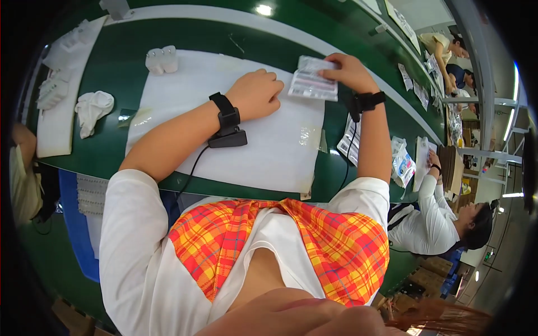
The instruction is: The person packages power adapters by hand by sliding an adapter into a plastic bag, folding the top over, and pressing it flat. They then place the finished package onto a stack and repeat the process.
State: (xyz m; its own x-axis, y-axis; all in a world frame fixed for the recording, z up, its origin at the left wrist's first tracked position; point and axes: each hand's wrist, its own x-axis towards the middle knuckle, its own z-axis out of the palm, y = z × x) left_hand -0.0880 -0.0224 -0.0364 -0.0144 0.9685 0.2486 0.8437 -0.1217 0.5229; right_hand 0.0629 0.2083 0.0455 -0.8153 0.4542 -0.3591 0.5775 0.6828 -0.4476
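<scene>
My right hand [352,74] pinches a flat printed packet [312,81] by its right side, thumb on top. The packet is pale with dark printing and hangs over the far right edge of a white sheet [241,162]. Near the middle of that sheet, my left hand [256,94] is closed with its fingers curled in. Its palm is hidden, so I cannot make out what, if anything, is inside. At the sheet's far left corner sits a translucent white plastic block [162,60]. Both wrists wear black straps with cables.
Left on the green table [120,73] lie a crumpled white cloth [94,112] and a white board [59,137] bearing clear plastic pieces [53,89]. More printed packets [403,162] lie beyond my right forearm. A co-worker [431,224] works at the right; others sit farther off.
</scene>
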